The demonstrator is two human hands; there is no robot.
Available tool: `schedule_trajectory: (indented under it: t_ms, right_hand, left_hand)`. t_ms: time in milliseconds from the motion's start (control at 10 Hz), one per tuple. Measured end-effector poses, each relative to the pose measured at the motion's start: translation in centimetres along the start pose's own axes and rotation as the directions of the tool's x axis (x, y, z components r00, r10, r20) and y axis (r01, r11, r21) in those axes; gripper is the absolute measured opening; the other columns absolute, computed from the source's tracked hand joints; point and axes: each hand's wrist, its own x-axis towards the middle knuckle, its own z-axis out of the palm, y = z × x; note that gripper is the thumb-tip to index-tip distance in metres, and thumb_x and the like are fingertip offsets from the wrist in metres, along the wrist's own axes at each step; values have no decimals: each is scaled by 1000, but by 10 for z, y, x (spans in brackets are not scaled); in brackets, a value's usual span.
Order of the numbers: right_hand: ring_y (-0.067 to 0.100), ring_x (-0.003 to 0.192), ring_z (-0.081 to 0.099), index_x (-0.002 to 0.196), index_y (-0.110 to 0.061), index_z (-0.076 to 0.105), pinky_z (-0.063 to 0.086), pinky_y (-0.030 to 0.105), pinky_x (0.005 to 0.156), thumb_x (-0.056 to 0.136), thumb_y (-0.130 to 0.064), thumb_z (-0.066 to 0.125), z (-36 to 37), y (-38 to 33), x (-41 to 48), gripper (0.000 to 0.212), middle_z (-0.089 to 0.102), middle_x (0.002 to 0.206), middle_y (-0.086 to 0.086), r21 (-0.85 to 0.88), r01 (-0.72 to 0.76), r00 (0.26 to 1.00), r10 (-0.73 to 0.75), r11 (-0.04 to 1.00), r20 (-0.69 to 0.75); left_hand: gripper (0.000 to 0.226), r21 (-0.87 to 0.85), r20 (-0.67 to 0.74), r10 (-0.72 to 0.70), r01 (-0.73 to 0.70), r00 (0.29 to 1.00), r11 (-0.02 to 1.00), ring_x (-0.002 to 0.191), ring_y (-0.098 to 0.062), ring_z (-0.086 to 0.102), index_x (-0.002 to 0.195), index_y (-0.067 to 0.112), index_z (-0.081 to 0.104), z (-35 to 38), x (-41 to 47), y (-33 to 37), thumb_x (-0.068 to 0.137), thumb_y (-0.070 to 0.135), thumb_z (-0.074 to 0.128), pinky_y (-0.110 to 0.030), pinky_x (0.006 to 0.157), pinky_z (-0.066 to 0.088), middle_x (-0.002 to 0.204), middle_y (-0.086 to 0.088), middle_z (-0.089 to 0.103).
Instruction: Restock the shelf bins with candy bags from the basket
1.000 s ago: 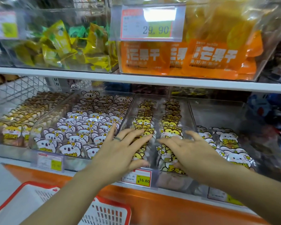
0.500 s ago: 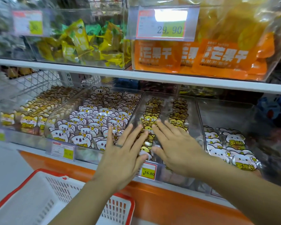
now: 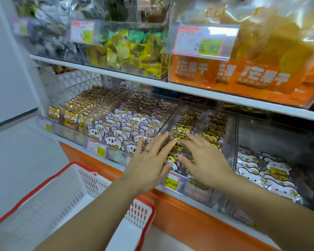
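Yellow cat-printed candy bags point(image 3: 182, 130): rows in clear plastic shelf bin point(image 3: 194, 192), under both hands. Left hand point(image 3: 149, 165), right hand point(image 3: 205, 163): fingers straight, flat on the bags, gripping nothing. White red-rimmed plastic basket point(image 3: 91, 183): below left wrist.

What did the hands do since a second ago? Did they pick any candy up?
The right hand slid left toward the left hand, onto the left row of yellow candy bags. Nothing was picked up or let go. Both hands stay flat, fingers straight, on the same bin.
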Motion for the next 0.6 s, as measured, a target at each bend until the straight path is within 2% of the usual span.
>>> schedule_trajectory:
  t_ms: [100, 200, 300, 400, 500, 600]
  right_hand:
    - [21, 153, 14, 152, -32, 29, 29, 47, 118, 99, -59, 36, 7, 3, 1, 60, 15, 166, -2, 0, 26, 1000, -26, 1000, -15]
    - [23, 153, 15, 153, -27, 27, 30, 45, 118, 96, -61, 21, 11, 2, 3, 67, 16, 166, 2, -48, 30, 999, -31, 998, -18]
    - [23, 153, 12, 154, -27, 24, 27, 44, 120, 93, -63, 10, 11, 2, 3, 72, 13, 166, 2, -36, 33, 999, -34, 999, -17]
    - [23, 153, 11, 154, -27, 21, 27, 45, 119, 93, -63, 6, 14, 3, 2, 73, 11, 167, 1, -27, 40, 999, -41, 999, -18]
    - [23, 153, 8, 155, -29, 19, 22, 43, 121, 101, -59, 23, 13, 4, 5, 62, 8, 167, 0, -10, 43, 999, -43, 999, 8]
    - [21, 153, 10, 153, -35, 24, 18, 43, 122, 99, -60, 32, 7, 5, 2, 60, 10, 167, -3, 12, 29, 999, -29, 1000, -23]
  left_hand:
    - [64, 17, 57, -14, 13, 998, 1000, 155, -17, -4, 159, 34, 4, 1, 2, 3, 98, 52, 14, -63, 120, 5, 168, 4, 0]
    - [69, 42, 112, -49, 44, 993, 998, 149, -11, -29, 159, 37, -7, 3, 7, 10, 92, 52, -5, -59, 119, -13, 166, 8, -19]
    - [70, 25, 118, -65, 62, 991, 998, 148, -9, -30, 159, 36, -6, 4, 9, 13, 90, 51, -6, -53, 115, -23, 165, 10, -21]
    - [70, 52, 160, -91, 83, 983, 995, 147, -9, -32, 158, 37, -12, 1, 8, 14, 89, 51, -9, -54, 117, -21, 163, 11, -26]
    - [63, 73, 197, -120, 107, 973, 992, 147, -9, -31, 156, 38, -17, -5, 10, 17, 95, 49, -6, -58, 119, -14, 162, 12, -29]
    - [59, 25, 151, -118, 115, 982, 993, 150, -10, -23, 157, 40, -12, -9, 1, 22, 105, 45, 16, -55, 122, -8, 164, 13, -22]
